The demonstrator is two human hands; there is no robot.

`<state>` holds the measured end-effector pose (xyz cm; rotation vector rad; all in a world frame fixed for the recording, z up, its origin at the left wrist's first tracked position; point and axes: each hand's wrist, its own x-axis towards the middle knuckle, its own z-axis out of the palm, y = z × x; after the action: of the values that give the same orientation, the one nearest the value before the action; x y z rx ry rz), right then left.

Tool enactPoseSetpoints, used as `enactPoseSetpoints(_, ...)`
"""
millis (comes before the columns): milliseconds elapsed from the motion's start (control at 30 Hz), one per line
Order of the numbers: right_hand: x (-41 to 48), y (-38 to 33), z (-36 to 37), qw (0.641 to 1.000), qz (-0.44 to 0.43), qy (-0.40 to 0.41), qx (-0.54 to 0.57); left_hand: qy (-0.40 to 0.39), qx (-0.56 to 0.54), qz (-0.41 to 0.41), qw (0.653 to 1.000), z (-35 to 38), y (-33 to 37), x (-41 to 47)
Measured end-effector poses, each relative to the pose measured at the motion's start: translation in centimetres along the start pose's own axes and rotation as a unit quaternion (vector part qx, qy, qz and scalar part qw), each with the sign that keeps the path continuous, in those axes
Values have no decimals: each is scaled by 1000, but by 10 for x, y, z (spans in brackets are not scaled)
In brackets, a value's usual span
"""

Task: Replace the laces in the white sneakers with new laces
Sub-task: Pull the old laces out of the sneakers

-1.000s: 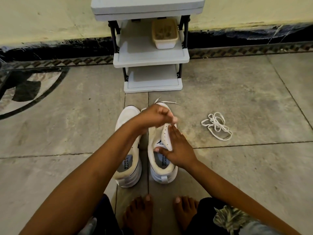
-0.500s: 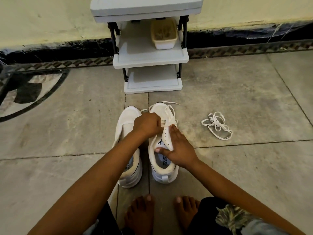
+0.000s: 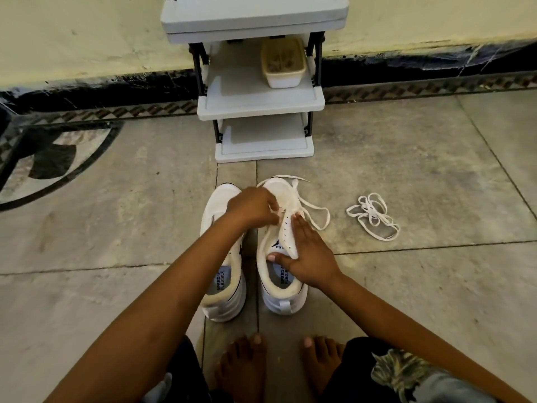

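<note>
Lace (image 3: 327, 217) in left hand (image 3: 252, 207), over sneaker (image 3: 283, 298)

Both bare forearms reached forward and converged over the right-hand white mesh sneaker (image 3: 286, 303). Left hand (image 3: 252, 206) sat knuckles-up over its toe end, fingers curled, pinching the flat white lace (image 3: 295, 187). Right hand (image 3: 308, 257) lay along its outer side, fingers straight, thumb hooked across the opening, clamping the eyelet flap. Bare feet (image 3: 244, 365) were planted behind its heel.
</note>
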<state>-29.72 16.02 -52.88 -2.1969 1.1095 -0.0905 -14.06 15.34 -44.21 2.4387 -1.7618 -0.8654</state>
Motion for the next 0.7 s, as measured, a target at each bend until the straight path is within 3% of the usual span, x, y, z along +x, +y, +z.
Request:
enactPoseSetpoints(167, 0, 0, 1, 1000, 0, 5, 3, 68, 39, -25, 997, 26, 0, 3)
enactPoseSetpoints(267, 1, 2, 2, 1000, 0, 8, 0, 62, 70, -16, 995, 18, 7, 2)
enactPoseSetpoints(333, 1, 2, 3, 1000, -4, 15, -3, 35, -102, 33, 994, 8, 14, -3)
enactPoseSetpoints(367, 2, 2, 3, 1000, -6, 18, -3, 19, -231, 64, 971, 0, 20, -10)
enactPoseSetpoints(433, 2, 2, 3, 1000, -5, 19, -3, 9, -457, 124, 881, -17, 31, -22)
enactPoseSetpoints(467, 1, 2, 3, 1000, -4, 22, 0, 21, -508, 149, 848, -25, 35, -24)
enactPoseSetpoints(500, 1, 2, 3, 1000, -4, 27, 2, 52, -505, 163, 846, -32, 39, -23)
enactPoseSetpoints(600, 1, 2, 1, 1000, -3, 21, -5, 179, -294, 119, 931, -34, 36, -10)
enactPoseSetpoints(700, 0, 2, 1, 1000, -2, 20, -1, 167, -234, 37, 957, -13, 14, -1)
